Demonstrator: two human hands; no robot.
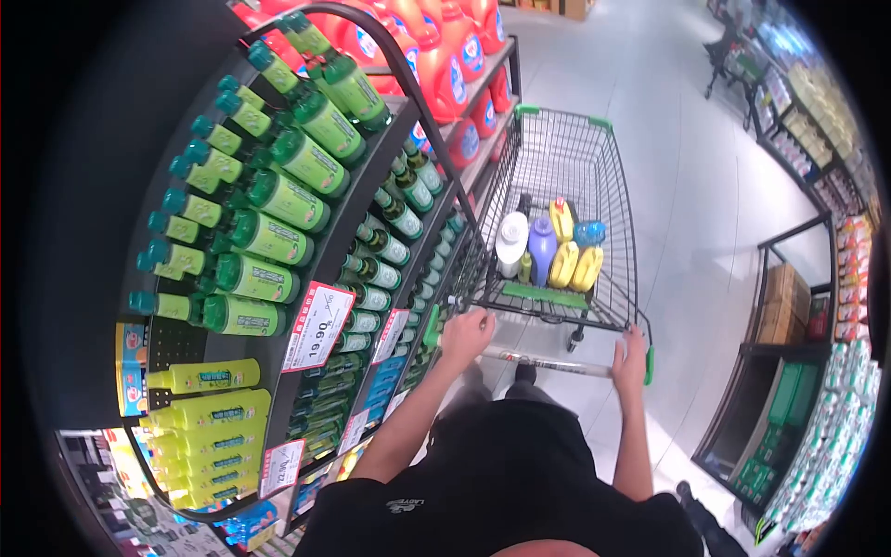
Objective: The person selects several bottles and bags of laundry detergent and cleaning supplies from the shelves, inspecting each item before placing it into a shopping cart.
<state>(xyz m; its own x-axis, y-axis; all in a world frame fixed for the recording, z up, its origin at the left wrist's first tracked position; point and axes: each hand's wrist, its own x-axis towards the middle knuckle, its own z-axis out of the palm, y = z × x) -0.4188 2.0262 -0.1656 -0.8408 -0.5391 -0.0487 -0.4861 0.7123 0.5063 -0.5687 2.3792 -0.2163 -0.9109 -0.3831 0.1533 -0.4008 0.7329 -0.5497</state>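
A wire shopping cart [624, 200] with green corner pieces stands in front of me. My left hand [467, 336] is closed on the left part of its handle [548, 363], close to the shelf. Toward the handle's right end, my right hand [630, 355] is closed around the bar, its fingers partly hidden. At the near end of the basket are a white bottle [511, 239], a purple bottle [542, 249], several yellow bottles [562, 266] and a blue item [589, 232] whose kind I cannot make out.
Tight along the cart's left is a shelf of green bottles [286, 195], with price tags [318, 327] jutting out. Red jugs [444, 70] fill the shelf beyond. An aisle of pale floor [682, 186] runs ahead and right, bordered by a dark rack [780, 353]. Another person's leg [705, 524] shows behind right.
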